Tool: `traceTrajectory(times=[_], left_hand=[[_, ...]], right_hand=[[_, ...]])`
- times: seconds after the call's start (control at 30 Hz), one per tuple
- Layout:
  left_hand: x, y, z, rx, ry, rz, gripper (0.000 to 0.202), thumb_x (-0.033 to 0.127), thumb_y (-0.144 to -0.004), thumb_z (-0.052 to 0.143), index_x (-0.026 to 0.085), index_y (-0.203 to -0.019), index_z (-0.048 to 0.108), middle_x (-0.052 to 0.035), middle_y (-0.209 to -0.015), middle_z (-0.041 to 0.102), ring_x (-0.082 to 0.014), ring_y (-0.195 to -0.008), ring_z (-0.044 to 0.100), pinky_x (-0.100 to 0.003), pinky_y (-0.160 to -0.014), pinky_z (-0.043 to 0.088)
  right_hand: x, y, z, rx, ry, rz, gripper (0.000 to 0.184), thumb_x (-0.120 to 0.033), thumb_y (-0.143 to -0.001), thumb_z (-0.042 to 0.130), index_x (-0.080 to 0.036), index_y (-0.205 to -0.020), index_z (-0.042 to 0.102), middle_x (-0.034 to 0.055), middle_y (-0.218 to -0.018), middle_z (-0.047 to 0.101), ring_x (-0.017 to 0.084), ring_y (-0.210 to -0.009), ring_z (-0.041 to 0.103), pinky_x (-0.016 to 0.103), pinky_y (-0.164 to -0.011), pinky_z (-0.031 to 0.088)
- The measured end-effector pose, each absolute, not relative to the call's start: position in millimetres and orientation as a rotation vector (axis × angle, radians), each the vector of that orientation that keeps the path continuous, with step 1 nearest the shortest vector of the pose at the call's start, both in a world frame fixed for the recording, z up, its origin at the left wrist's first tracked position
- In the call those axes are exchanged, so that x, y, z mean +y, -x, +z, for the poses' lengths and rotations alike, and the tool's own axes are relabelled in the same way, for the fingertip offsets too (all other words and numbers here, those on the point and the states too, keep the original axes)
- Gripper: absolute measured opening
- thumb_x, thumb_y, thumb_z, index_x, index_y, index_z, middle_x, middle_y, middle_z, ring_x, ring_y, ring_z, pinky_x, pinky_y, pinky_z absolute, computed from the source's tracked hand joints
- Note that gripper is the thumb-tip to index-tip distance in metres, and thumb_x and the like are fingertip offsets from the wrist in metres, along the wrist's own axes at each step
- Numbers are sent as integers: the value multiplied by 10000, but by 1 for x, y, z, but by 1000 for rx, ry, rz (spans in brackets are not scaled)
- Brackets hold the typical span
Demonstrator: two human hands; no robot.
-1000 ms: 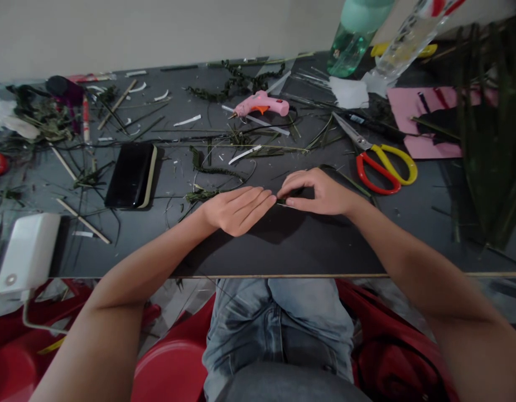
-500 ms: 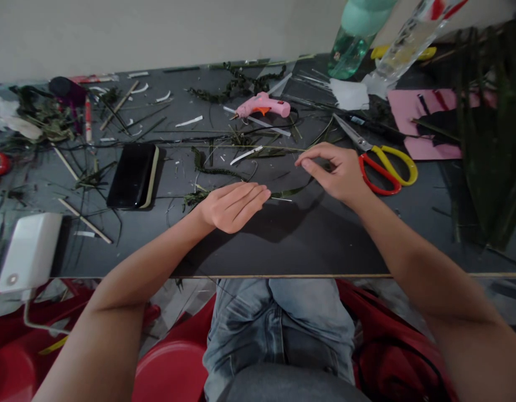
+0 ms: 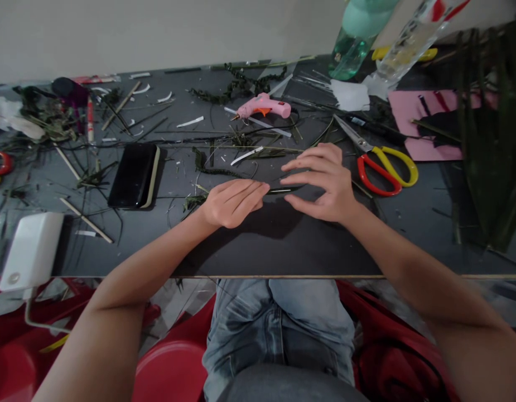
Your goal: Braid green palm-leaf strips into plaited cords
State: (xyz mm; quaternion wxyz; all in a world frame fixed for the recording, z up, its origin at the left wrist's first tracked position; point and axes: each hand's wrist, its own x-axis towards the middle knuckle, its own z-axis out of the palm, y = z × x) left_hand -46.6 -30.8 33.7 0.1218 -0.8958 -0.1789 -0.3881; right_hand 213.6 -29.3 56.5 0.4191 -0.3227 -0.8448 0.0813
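Note:
My left hand (image 3: 236, 202) is closed in a pinch above the dark table. From its fingertips a thin wire with a dark green leaf strip (image 3: 285, 190) sticks out to the right. My right hand (image 3: 320, 181) is open beside it, its fingers spread and pointing left toward the strip. I see a small gap between the two hands' fingertips. A crinkled green leaf piece (image 3: 194, 201) shows behind the left wrist. Another curled braid of leaf (image 3: 211, 167) lies just beyond that hand.
A pink glue gun (image 3: 264, 106) lies at the back. Scissors with red and yellow handles (image 3: 383, 162) are at the right, near large leaves (image 3: 492, 151). A black phone (image 3: 132, 176) and a white power bank (image 3: 32, 251) sit left. Bottles (image 3: 353, 50) stand at the wall.
My right hand has come down and left, and its pinched fingers have spread apart. The leaf strip in my left hand now reaches straighter to the right. My left hand has barely moved.

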Motion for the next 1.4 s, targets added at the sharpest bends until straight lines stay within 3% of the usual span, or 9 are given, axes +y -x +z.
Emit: traceTrajectory(times=[0.3,0.4,0.53,0.63,0.73,0.8,1.03,1.3,1.4], left_hand=[[-46,23,51,-905,2612,-1246,208,124,-843,630,165,-996,765,-43,-801,791,-130,-719,743,-211,-713,592],[-54,15,64,-1207,2703,-1329,195,162,-830,636,179,-950,788,-29,-750,782,-120,-639,717,-199,-622,555],[-62,5,80,-1901,2769,-1488,181,203,-795,659,176,-903,801,-39,-784,795,-147,-689,740,-234,-679,587],[-60,-1,90,-2475,2687,-1755,175,232,-762,709,142,-889,789,-56,-763,787,-150,-647,728,-255,-646,599],[-52,-7,96,-2853,2421,-2049,177,227,-761,723,109,-885,766,-60,-735,771,-122,-581,692,-253,-605,588],[-46,-12,94,-2958,2262,-2230,145,199,-762,712,105,-865,754,-51,-725,765,-106,-575,681,-244,-614,586],[-36,-32,62,-2749,2377,-2641,96,200,-779,700,122,-803,751,-35,-690,746,-81,-551,646,-225,-617,576],[-46,-32,47,-2376,2478,-2607,174,258,-769,728,131,-875,782,-39,-730,775,-115,-631,709,-235,-644,594],[-48,-31,47,-2335,2507,-2594,179,260,-761,738,133,-880,782,-38,-738,781,-113,-629,711,-230,-648,597]], right_hand=[[-29,-207,45,-2136,870,87,162,-408,-917,630,-308,-820,713,-34,-985,751,226,-1034,633,549,-1133,300],[-31,-206,48,-2106,847,98,180,-377,-934,593,-285,-811,687,-25,-937,746,221,-1034,641,534,-1134,304],[-30,-208,49,-2067,868,126,193,-408,-938,596,-288,-816,685,-24,-908,741,223,-1038,653,525,-1134,303],[-25,-214,47,-2036,956,174,271,-529,-908,612,-303,-1033,695,14,-1059,734,260,-1116,637,531,-1130,329],[-20,-221,46,-1941,998,82,704,-673,-829,628,-257,-1387,519,112,-1351,617,331,-1278,539,554,-1108,379],[-17,-224,45,-1885,1016,-62,763,-673,-836,611,-258,-1453,438,137,-1416,564,344,-1316,498,557,-1109,386],[-20,-216,37,-1962,1021,-100,280,-507,-938,559,-355,-1140,676,24,-1201,690,314,-1200,596,574,-1128,322],[-26,-203,41,-1910,1100,73,210,-433,-891,617,-260,-784,668,45,-1004,713,285,-1111,623,532,-1109,317],[-27,-201,42,-1933,1076,101,214,-405,-888,594,-250,-754,654,39,-1013,711,274,-1106,618,537,-1108,284]])
